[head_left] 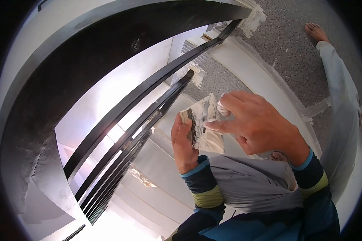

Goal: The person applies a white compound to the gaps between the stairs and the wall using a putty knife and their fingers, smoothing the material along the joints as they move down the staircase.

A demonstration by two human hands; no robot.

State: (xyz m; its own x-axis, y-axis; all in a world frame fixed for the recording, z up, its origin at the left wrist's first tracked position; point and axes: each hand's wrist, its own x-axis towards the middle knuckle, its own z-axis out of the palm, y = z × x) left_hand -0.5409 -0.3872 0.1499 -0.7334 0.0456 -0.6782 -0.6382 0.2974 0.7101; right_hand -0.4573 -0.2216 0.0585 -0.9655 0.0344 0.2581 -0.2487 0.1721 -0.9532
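A flat board or blade (207, 134), smeared with whitish paste and dark patches, is gripped along its left edge by my left hand (184, 140), whose fingers are closed on it. My right hand (257, 120) is over the right side of the board. Its index finger and thumb are spread apart with pale paste on their tips, and the other fingers look curled. One fingertip is at the board's surface. Whether a bit of paste sits between the fingers is too small to tell.
Black metal bars (136, 96) run diagonally on the left, beneath a wide dark curved band (88, 52). Pale steps (161, 164) descend below. Speckled grey floor (285, 60) with whitish smears lies at the upper right, under a bare foot (316, 32).
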